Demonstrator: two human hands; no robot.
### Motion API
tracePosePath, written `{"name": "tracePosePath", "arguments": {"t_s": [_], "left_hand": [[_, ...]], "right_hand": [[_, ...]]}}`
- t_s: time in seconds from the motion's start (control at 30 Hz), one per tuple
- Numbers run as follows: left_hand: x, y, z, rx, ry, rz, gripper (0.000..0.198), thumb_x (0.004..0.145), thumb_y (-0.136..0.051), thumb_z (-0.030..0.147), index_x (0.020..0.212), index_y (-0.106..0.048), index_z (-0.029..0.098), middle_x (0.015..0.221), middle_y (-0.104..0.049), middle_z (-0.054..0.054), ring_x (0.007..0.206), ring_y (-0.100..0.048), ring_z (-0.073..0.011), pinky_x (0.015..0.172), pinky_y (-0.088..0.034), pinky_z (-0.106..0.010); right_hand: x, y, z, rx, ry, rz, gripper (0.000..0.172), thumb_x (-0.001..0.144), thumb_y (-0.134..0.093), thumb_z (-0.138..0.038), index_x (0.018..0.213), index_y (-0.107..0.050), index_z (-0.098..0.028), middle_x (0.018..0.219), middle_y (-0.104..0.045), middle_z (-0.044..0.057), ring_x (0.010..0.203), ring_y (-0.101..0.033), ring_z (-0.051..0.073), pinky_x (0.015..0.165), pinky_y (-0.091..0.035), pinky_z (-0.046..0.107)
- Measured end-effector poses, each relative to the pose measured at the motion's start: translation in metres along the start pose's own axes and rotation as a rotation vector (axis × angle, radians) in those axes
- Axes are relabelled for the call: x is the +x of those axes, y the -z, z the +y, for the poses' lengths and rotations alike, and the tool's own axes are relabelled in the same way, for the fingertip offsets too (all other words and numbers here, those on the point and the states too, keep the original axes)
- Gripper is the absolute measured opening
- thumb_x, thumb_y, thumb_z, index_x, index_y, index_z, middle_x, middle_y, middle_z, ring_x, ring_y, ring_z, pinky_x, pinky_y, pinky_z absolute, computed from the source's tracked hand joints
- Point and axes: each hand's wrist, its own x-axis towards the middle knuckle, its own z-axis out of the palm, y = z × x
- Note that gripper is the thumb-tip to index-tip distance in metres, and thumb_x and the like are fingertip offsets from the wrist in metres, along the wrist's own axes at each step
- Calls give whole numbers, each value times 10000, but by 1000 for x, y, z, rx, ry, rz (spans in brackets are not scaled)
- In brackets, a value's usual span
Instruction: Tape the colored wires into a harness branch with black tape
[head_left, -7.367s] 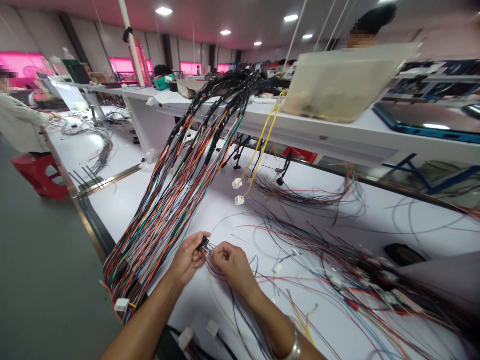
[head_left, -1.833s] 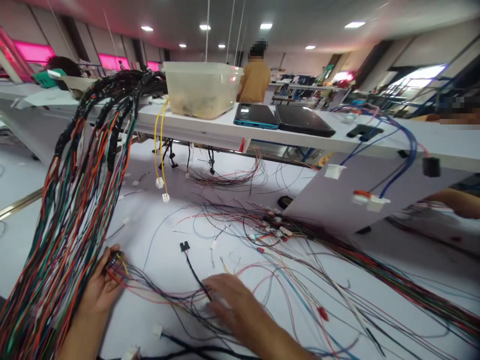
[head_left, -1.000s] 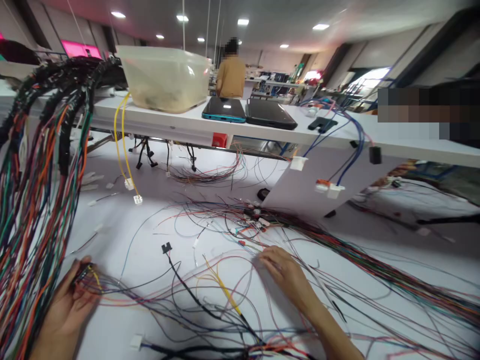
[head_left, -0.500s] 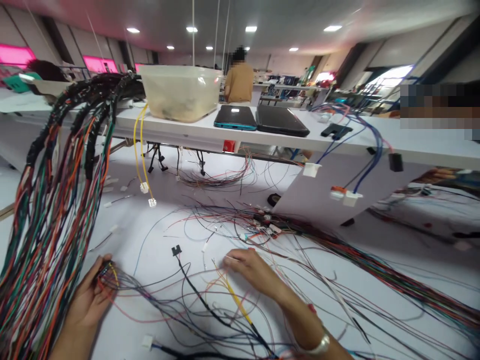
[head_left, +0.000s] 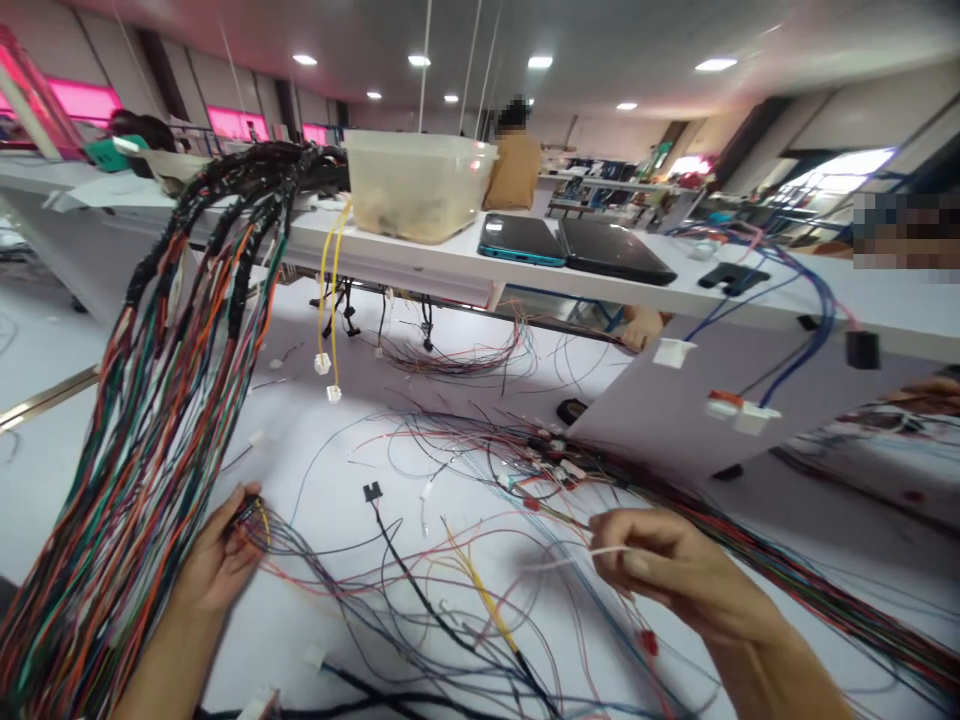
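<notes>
Low on the left, my left hand (head_left: 217,570) is closed around a dark wire connector (head_left: 247,511) with a yellow wire and several dark and red wires running out of it to the right. My right hand (head_left: 679,572) pinches a white wire (head_left: 607,551), whose free end is blurred and points left. Between the hands lie loose wires, a yellow-sleeved branch (head_left: 489,607) and a black cable ending in a small black connector (head_left: 373,491). Near the right wrist is a red connector (head_left: 648,642).
A thick bundle of coloured wires (head_left: 161,420) hangs from the shelf at left. On the shelf (head_left: 457,262) stand a plastic bin (head_left: 420,185) and two phones (head_left: 523,238). Blue wires with white connectors (head_left: 673,351) dangle at right. Another person's hand (head_left: 643,326) shows behind the shelf.
My right hand has moved right, away from the yellow-sleeved branch, with the white wire in its fingers. My left hand still holds the connector. The whole view has shifted.
</notes>
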Motion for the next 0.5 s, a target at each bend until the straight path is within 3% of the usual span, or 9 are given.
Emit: {"name": "tracePosePath", "arguments": {"t_s": [0.13,0.27,0.37,0.5], "left_hand": [[0,1,-2,1,-18,-69,152,707,-722,243,787,-686,118,377,-392,94,241,-280,-13,210,-218,-82],[2,2,-4,6,-43,-93,200,673,-758,258,788,-686,111,397,-403,94,262,-275,-6,222,-208,-78],[3,2,-5,19,-69,-105,233,651,-777,276,786,-679,113,429,-424,90,283,-272,1,235,-199,-74],[4,2,-6,64,-95,-126,266,654,-773,314,805,-669,121,459,-423,89,301,-260,3,258,-195,-79]], "right_hand": [[38,-29,-58,74,5,-266,371,667,-723,-536,632,-613,-184,497,-474,-10,420,-368,90,401,-257,225],[85,-81,-96,-42,24,-378,268,809,-610,-446,770,-658,-186,521,-396,-54,423,-296,64,383,-216,181],[121,-136,-91,-186,138,-367,248,877,-510,-365,820,-671,-186,555,-415,-52,450,-325,72,405,-263,171],[157,-210,-53,-383,379,-260,243,880,-466,-182,791,-693,-192,660,-613,-21,598,-538,110,575,-405,204]]}}
